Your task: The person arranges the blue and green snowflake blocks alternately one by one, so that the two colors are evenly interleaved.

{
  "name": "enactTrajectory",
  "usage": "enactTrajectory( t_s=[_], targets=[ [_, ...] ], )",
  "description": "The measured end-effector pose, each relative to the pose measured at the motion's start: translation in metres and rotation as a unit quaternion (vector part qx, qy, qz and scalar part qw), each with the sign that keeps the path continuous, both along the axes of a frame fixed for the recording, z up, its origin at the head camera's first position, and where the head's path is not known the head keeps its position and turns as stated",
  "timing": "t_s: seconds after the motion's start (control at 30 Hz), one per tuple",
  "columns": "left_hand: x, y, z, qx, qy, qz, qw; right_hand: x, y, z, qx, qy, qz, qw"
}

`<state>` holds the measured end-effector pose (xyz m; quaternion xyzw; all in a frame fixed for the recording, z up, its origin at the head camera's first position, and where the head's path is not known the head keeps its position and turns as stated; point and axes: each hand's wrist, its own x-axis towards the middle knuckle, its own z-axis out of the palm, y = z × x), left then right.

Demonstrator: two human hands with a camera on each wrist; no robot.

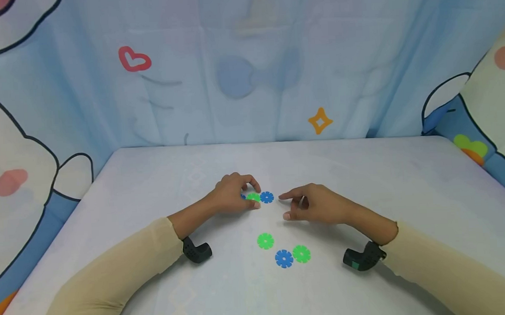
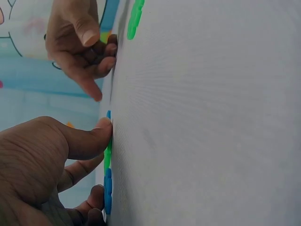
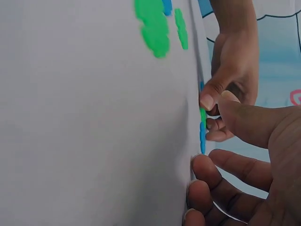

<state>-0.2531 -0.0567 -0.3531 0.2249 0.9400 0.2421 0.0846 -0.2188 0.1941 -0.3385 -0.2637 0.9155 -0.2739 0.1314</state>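
Observation:
Far up the white table lies a short row of flat, notched plastic discs: a green disc [image 1: 253, 197] between a blue disc [image 1: 267, 197] on the right and another blue disc [image 2: 108, 190] on the left. My left hand [image 1: 236, 194] holds the green disc, thumb at its near edge and index finger at its far edge, partly covering the left blue one. Just right of the row, my right hand [image 1: 317, 203] points its index finger towards the right blue disc. Its thumb stands apart from that finger, and it holds nothing.
Nearer on the table [image 1: 225, 292] lie a loose green disc [image 1: 265, 241], a blue disc [image 1: 284, 258] and a second green disc [image 1: 302, 254], these last two side by side. A blue patterned curtain [image 1: 181, 99] hangs behind the table's far edge.

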Motion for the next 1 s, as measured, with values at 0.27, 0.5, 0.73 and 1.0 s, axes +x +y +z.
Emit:
enactTrajectory(
  t_s=[0.27, 0.5, 0.73, 1.0],
  targets=[
    [-0.003, 0.008, 0.001, -0.009, 0.002, -0.008, 0.9999, 0.036, 0.022, 0.001, -0.017, -0.005, 0.03, 0.999],
    [-0.003, 0.012, 0.0, -0.007, 0.007, -0.003, 0.9999, 0.053, 0.028, 0.0, -0.019, -0.02, 0.051, 0.998],
    [-0.001, 0.013, 0.001, 0.004, 0.006, 0.002, 1.0, 0.058, 0.029, -0.002, -0.031, -0.005, 0.074, 0.997],
    [-0.001, 0.018, 0.0, 0.011, 0.008, -0.009, 0.9999, 0.059, 0.03, -0.004, -0.024, 0.002, 0.074, 0.997]
  ],
)
